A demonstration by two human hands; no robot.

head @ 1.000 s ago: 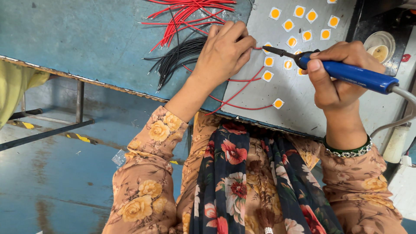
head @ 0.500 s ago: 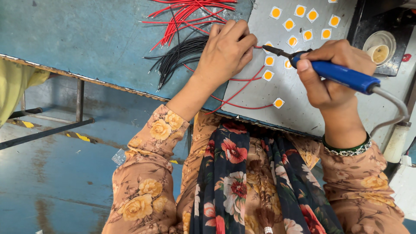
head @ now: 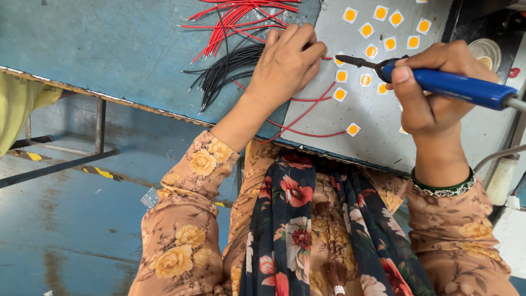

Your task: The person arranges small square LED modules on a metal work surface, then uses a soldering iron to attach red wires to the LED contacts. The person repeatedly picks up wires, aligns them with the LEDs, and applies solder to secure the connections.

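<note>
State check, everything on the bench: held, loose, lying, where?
soldering iron: gripped in right hand, tip above the grey plate
left hand: pressing a red wire down
red wire bundle: loose on the table
black wire bundle: loose
yellow chips: lying scattered on the plate

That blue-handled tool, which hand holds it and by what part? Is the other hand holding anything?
The right hand grips the soldering iron by its blue handle, near the tip. The left hand pinches a red wire at its end.

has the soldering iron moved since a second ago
Yes. The blue soldering iron in the right hand has tilted, its tip swinging up the grey board, away from the person, towards the upper yellow squares.
</note>
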